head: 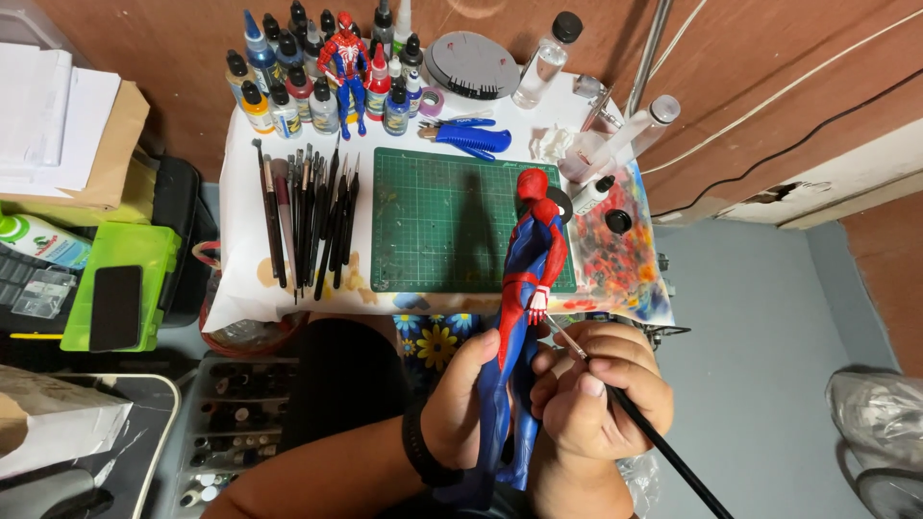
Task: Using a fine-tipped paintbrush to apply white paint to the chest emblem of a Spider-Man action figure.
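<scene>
The red-and-blue figure [524,288] is gripped at the legs by the left hand [463,399], fingers wrapped tight; a thin brush [635,423] is pinched in the right hand [601,389], tip at the figure's hand, over the table's front edge.

Bright, even overhead light; sharp centre, soft shadows, slight wide-angle bending at edges.

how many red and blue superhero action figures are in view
2. One red and blue plastic action figure is held by the left hand above the green cutting mat; a smaller one stands among the paint bottles at the table's back.
</scene>
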